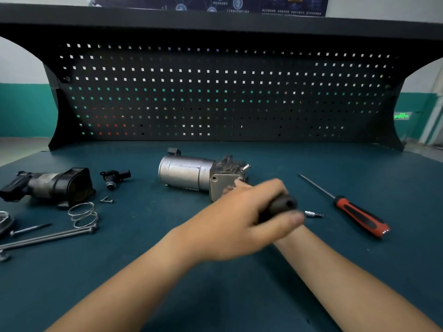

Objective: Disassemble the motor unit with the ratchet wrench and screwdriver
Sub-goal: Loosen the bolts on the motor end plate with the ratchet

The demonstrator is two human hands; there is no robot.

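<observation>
Head view: the left hand point(239, 216) reaches across from the near left, its fingers point(268, 188) wrapped tight round the dark handle of the ratchet wrench point(281, 204). The motor unit point(189, 174) lies on its side on the bench point(215, 295), just beyond the fingers. Its square end plate faces them, probably so a fastener on that face can be reached with the wrench.

The screwdriver point(359, 215) lies to the right of the fingers, well apart, handle toward the person, likely parked for a later step. A small bit point(312, 214) lies just beside the fingers on that same side. Far left of the fingers lie pieces that look already removed: a black housing point(52, 185), a small black connector part point(115, 178), a spring point(82, 215), long bolts point(48, 238) and a short screw point(106, 200), grouped away from the working spot.

The wrench's head is covered by the hand, so whether it sits on a fastener cannot be told. The right forearm point(347, 267) runs under the left hand and hides the right hand; its hold cannot be told. A fingertip shows against the plate, but whose is unclear. The left hand is blurred.
</observation>
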